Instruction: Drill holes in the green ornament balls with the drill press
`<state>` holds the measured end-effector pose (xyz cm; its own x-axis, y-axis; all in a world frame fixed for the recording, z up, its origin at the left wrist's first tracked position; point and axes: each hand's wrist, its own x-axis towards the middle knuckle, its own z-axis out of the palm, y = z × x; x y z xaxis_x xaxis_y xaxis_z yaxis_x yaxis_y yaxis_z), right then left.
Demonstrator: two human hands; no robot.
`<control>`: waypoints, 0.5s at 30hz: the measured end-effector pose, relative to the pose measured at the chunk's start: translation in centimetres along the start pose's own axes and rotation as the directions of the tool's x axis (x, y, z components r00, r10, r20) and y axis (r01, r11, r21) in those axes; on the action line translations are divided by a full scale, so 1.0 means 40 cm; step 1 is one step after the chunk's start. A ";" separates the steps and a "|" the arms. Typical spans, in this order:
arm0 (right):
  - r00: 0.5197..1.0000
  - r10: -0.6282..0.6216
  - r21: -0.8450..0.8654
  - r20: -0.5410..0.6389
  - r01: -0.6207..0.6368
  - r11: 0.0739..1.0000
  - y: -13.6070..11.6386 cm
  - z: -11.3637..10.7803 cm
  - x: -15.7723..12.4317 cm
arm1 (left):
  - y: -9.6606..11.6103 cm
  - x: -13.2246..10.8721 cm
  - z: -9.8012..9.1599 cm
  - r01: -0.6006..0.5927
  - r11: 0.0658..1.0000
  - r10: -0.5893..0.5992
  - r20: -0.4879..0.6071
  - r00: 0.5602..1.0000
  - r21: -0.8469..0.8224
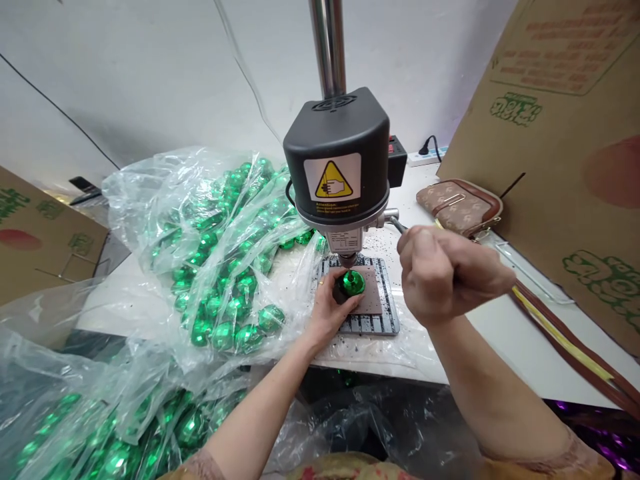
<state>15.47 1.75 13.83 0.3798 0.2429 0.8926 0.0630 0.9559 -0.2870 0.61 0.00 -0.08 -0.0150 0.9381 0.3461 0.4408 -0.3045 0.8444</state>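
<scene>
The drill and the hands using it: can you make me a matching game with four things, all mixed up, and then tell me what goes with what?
1. Left hand
2. Right hand
3. Patterned pouch
4. Warning sticker

A. Lying on the white table
B. On the front of the black drill
C. Holding a shiny green ball
D. Closed around the handle

Pairs: 1-C, 2-D, 3-A, 4-B

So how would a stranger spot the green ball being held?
Find the black drill press with the yellow warning triangle. Below it, over the grooved base plate, the left hand holds a shiny green ball. Unlike the other green balls heaped to the left, this one is in the hand.
</scene>
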 end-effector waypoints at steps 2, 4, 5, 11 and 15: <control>0.991 0.135 -0.042 0.018 -0.134 0.990 -0.020 0.017 0.036 | 0.006 -0.001 0.004 0.005 1.000 -0.005 -0.015 1.000 0.007; 0.980 0.199 -0.037 0.006 -0.198 0.979 -0.032 0.030 0.066 | 0.014 -0.022 0.005 0.002 0.999 0.002 -0.082 0.997 0.049; 0.976 0.216 -0.030 0.003 -0.216 0.976 -0.035 0.033 0.077 | 0.016 -0.042 0.003 -0.017 0.996 0.028 -0.128 0.991 0.084; 0.976 0.216 -0.042 0.027 -0.215 0.976 -0.033 0.028 0.085 | -0.028 -0.281 -0.035 -0.532 0.822 0.436 0.377 0.817 0.202; 0.978 0.207 -0.046 0.021 -0.206 0.977 -0.030 0.025 0.078 | -0.073 -0.391 -0.057 -0.576 0.783 0.254 0.725 0.641 0.235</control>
<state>15.64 1.52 17.31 0.3650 0.4393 0.8208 0.0262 0.8765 -0.4807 -2.50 -14.16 -7.01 0.7526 0.6435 0.1398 0.5649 -0.7400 0.3651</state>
